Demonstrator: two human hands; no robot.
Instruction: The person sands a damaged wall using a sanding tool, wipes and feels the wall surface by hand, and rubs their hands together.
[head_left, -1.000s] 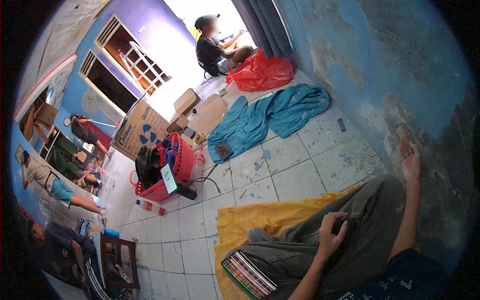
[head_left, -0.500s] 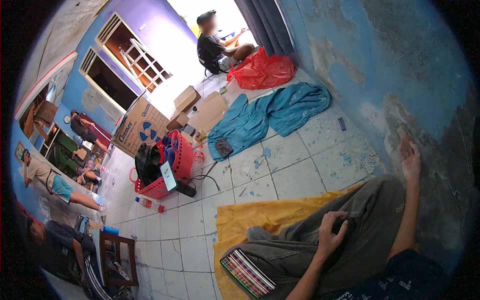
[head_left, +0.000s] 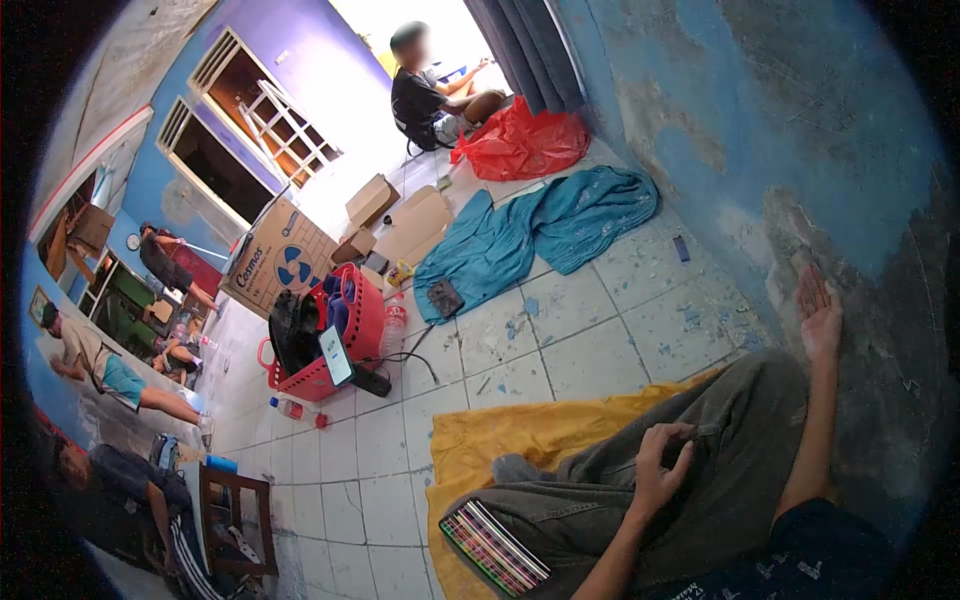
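My right hand (head_left: 820, 318) is raised against the worn wall (head_left: 860, 400), fingers pointing up along the bare grey plaster. A small pale thing (head_left: 801, 263) shows at its fingertips; its kind is not clear. My left hand (head_left: 662, 468) rests on my grey trousers (head_left: 745, 440), fingers loosely bent, thumb apart, with nothing visible in it. On my lap to its left lies a flat case with rows of coloured stripes (head_left: 495, 545). Beneath my legs spreads a yellow cloth (head_left: 500, 425).
Paint flakes (head_left: 690, 318) litter the tiles beside the wall. Ahead lie a teal cloth (head_left: 560, 225) and a red plastic bag (head_left: 530, 140). A red basket (head_left: 325, 375) with a phone (head_left: 336, 355), a fan carton (head_left: 280, 255) and a wooden chair (head_left: 235, 520) stand leftward. Several people are around.
My right hand has shifted slightly against the wall; my left hand stays put. At the far left, a person in teal shorts has lowered an arm from the head.
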